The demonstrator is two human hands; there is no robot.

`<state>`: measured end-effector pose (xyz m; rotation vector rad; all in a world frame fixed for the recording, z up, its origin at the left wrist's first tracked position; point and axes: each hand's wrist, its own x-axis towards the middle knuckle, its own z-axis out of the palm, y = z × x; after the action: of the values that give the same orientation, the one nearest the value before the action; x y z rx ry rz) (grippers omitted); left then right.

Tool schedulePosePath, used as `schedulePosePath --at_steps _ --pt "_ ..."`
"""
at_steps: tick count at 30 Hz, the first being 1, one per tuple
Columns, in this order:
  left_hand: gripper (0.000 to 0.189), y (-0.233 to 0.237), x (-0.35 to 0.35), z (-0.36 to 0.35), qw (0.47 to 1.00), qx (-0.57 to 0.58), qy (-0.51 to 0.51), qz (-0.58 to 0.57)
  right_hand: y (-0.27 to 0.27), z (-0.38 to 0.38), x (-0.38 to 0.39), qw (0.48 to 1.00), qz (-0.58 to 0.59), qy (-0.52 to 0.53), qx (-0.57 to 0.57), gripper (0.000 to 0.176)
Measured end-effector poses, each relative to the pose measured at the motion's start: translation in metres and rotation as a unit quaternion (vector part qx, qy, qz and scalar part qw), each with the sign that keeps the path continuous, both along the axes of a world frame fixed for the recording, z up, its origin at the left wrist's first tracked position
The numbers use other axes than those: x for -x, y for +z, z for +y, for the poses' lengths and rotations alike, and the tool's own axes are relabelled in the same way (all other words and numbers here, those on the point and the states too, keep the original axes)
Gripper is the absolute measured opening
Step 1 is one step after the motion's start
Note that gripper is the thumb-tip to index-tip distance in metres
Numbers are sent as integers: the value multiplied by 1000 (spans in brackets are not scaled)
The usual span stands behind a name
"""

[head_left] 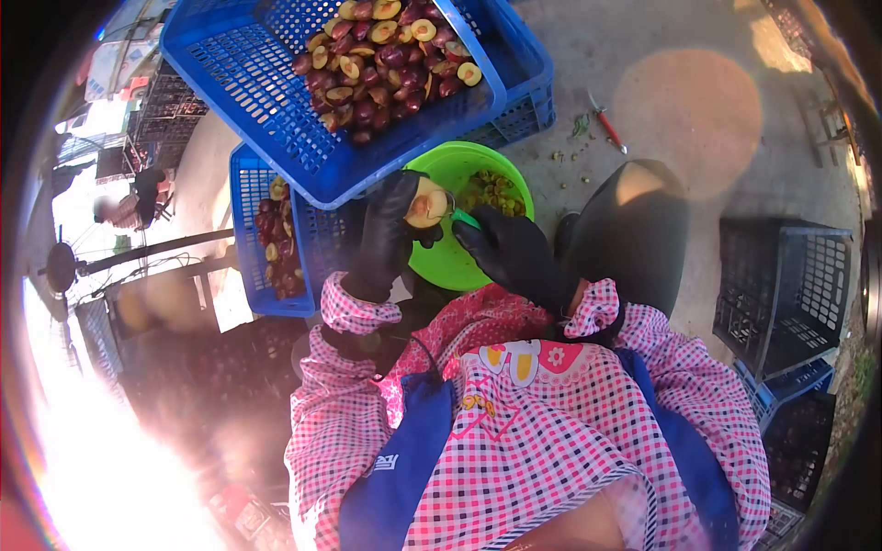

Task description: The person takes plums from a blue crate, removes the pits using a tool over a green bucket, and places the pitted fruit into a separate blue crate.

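In a black glove, my left hand (386, 225) grips a halved plum (427, 206), its pale cut face turned toward my right hand. My right hand (514, 250), also gloved in black, is closed around a small green-handled tool (466, 219). The tool's thin curved metal end meets the plum's cut face. Below both hands stands a bright green basin (439, 263) with plum pits (493, 191) in it. A tilted blue crate (266, 106) of halved plums (386, 64) lies just beyond my left hand.
Another blue crate (242, 230) with halved plums stands at the left. One more blue crate (531, 87) supports the tilted one. A red-handled knife (608, 129) and scattered pits lie on the concrete floor. Black crates (781, 294) are stacked at the right.
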<state>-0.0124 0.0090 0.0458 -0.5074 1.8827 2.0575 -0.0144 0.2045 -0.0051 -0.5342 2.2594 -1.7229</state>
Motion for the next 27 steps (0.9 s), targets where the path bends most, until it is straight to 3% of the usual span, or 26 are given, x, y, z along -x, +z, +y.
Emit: schedulePosePath --at_steps 2,9,12,14,19,21,23,24,26,27 --pt "40 2 -2 10 992 96 -6 79 2 -1 -2 1000 -1 3 2 37" --pt "52 -3 -3 15 990 101 25 93 0 -5 -4 999 -21 22 18 40" --pt "54 -4 1 18 996 43 57 44 2 -6 -2 999 -35 34 4 38" --pt "59 -22 2 15 984 114 38 128 -11 -9 -3 998 -39 51 9 37" --pt "58 -16 5 24 992 33 105 56 -4 -10 0 995 -40 94 6 35" --pt "57 -17 8 26 992 23 118 46 5 -4 5 991 36 121 50 33" --pt "56 -25 10 25 990 -5 133 44 1 -3 9 988 -8 150 31 32" --pt "56 -26 12 20 990 -6 131 43 0 -2 11 982 -51 180 12 31" --pt "56 -27 14 8 995 94 -11 36 -2 1 11 980 -70 182 40 32" --pt "56 -31 12 7 995 94 -11 37 -2 1 10 977 -88 184 69 34"
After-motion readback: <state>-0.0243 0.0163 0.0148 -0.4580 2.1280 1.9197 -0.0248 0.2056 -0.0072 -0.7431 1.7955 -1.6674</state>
